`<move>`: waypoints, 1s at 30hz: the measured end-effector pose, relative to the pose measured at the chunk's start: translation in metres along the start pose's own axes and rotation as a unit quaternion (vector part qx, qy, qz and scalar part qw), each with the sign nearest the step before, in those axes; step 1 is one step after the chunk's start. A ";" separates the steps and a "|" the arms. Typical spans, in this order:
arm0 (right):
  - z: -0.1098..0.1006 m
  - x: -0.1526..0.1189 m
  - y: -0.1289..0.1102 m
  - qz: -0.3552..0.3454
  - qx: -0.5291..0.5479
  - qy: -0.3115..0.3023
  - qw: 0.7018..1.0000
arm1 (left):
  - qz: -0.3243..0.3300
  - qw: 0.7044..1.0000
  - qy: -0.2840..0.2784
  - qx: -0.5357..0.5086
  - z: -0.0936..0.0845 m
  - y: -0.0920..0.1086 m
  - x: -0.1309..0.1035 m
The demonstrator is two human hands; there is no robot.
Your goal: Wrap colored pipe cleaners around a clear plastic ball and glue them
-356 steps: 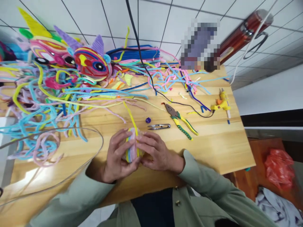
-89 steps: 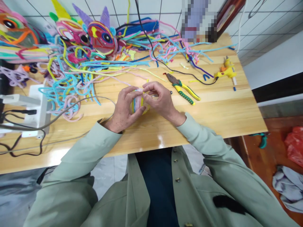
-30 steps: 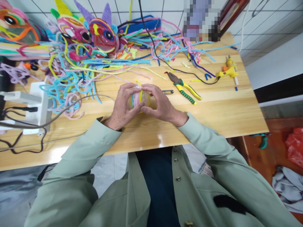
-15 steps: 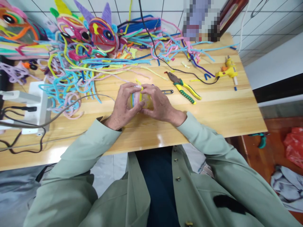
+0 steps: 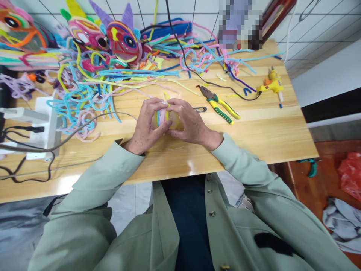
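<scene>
Between my two hands is a rounded, see-through form [image 5: 162,116] banded with pink, white, blue and yellow pipe cleaners. My left hand [image 5: 148,126] curls round its left side, thumb across the front. On the opposite side my right hand [image 5: 189,122] is closed on it, fingertips over the top and thumb low near the other thumb. A yellow pipe cleaner end [image 5: 166,95] sticks up beyond the fingers. Much of the form is hidden by my hands. Just right of my right hand lies a small metal tool [image 5: 200,109], partly covered.
Pliers [image 5: 218,105] with green-yellow handles and a yellow glue gun [image 5: 271,86] lie to the right. Loose pipe cleaners [image 5: 84,94] heap at back left, before decorated animal heads [image 5: 124,41]. A white power strip [image 5: 45,124] with cables stands left.
The yellow pipe cleaner end above my fingers now stands more upright. My hands shift only very slightly and keep their hold on the rounded form.
</scene>
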State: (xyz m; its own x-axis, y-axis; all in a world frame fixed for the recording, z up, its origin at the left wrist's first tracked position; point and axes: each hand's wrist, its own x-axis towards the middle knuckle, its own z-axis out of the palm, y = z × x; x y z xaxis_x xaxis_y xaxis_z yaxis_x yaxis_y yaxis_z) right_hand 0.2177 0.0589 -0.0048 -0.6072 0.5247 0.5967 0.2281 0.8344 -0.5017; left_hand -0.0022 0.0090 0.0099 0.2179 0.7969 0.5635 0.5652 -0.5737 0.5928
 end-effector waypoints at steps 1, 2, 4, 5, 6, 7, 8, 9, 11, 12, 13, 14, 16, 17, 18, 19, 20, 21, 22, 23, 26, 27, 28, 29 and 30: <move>0.000 0.000 0.000 -0.004 0.002 0.002 1.000 | -0.001 1.000 0.000 -0.002 0.000 0.000 0.000; 0.000 0.000 0.000 -0.008 0.002 0.003 1.000 | -0.001 1.000 0.000 -0.003 0.000 0.000 0.000; 0.001 0.000 -0.001 -0.016 -0.003 0.010 1.000 | -0.001 1.000 0.002 -0.005 0.001 0.000 0.000; 0.001 0.000 -0.001 -0.019 -0.006 0.012 1.000 | 0.000 1.000 0.006 -0.006 0.001 0.000 0.000; 0.001 0.000 -0.001 -0.017 -0.008 0.013 1.000 | 0.001 1.000 0.008 -0.007 0.001 0.000 0.000; 0.001 0.000 -0.002 -0.010 -0.007 0.010 1.000 | 0.000 1.000 0.009 -0.009 0.001 0.000 0.000; 0.001 0.000 -0.002 0.000 -0.004 0.005 1.000 | -0.001 1.000 0.007 -0.011 0.000 0.001 0.000; 0.001 0.000 -0.002 0.012 0.000 -0.002 1.000 | -0.004 1.000 0.003 -0.014 -0.001 0.002 0.001; 0.000 0.001 -0.003 0.032 0.009 -0.014 0.999 | -0.007 1.000 -0.010 -0.023 -0.003 0.002 0.001; 0.000 0.001 -0.003 0.034 0.011 -0.015 0.999 | -0.006 1.000 -0.015 -0.026 -0.004 0.002 0.002; 0.001 0.001 -0.003 0.031 0.012 -0.013 0.999 | -0.003 0.999 -0.017 -0.028 -0.005 0.002 0.002; 0.001 0.002 -0.003 0.026 0.011 -0.007 1.000 | 0.000 0.999 -0.016 -0.029 -0.005 0.001 0.003; 0.002 0.002 -0.003 0.015 0.008 0.002 1.000 | 0.001 1.000 -0.006 -0.030 -0.004 -0.001 0.003; 0.003 0.002 -0.003 0.012 0.008 0.004 1.000 | 0.000 1.000 0.001 -0.031 -0.003 -0.002 0.003; 0.003 0.002 -0.003 0.011 0.009 0.003 1.000 | -0.001 0.999 0.006 -0.032 -0.003 -0.003 0.002; 0.004 0.002 -0.003 0.011 0.010 0.000 1.000 | -0.002 0.999 0.009 -0.032 -0.002 -0.003 0.002; 0.003 0.002 -0.002 0.012 0.012 -0.005 1.000 | -0.003 0.999 0.010 -0.031 -0.001 -0.004 0.001; 0.003 0.002 -0.002 0.012 0.012 -0.009 1.000 | -0.002 1.000 0.010 -0.029 -0.001 -0.004 0.001; 0.002 0.001 -0.001 0.011 0.012 -0.013 1.000 | -0.001 1.000 0.010 -0.025 0.000 -0.004 0.000; 0.000 0.001 -0.001 0.009 0.010 -0.017 1.000 | 0.001 1.000 0.012 -0.019 0.000 -0.005 0.000; -0.003 0.001 0.002 0.000 -0.001 -0.023 1.000 | 0.018 1.000 0.016 -0.001 0.000 -0.006 -0.001; -0.003 0.001 0.003 -0.007 -0.005 -0.020 1.000 | 0.021 1.000 0.014 0.004 -0.001 -0.006 -0.001; -0.003 0.001 0.004 -0.013 -0.008 -0.015 1.000 | 0.020 1.000 0.011 0.007 -0.001 -0.007 -0.001; -0.003 0.001 0.005 -0.020 -0.009 -0.011 1.000 | 0.017 1.000 0.005 0.009 -0.002 -0.007 -0.001; -0.002 0.001 0.005 -0.025 -0.008 -0.009 1.000 | 0.010 1.000 -0.003 0.007 -0.003 -0.007 0.000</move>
State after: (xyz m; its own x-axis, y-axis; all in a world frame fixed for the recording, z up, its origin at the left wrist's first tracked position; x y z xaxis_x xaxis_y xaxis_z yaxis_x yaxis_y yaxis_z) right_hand 0.2199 0.0642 -0.0054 -0.6323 0.4790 0.6089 0.2095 0.8624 -0.4609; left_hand -0.0082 0.0121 0.0071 0.2338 0.7861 0.5722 0.5712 -0.5873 0.5734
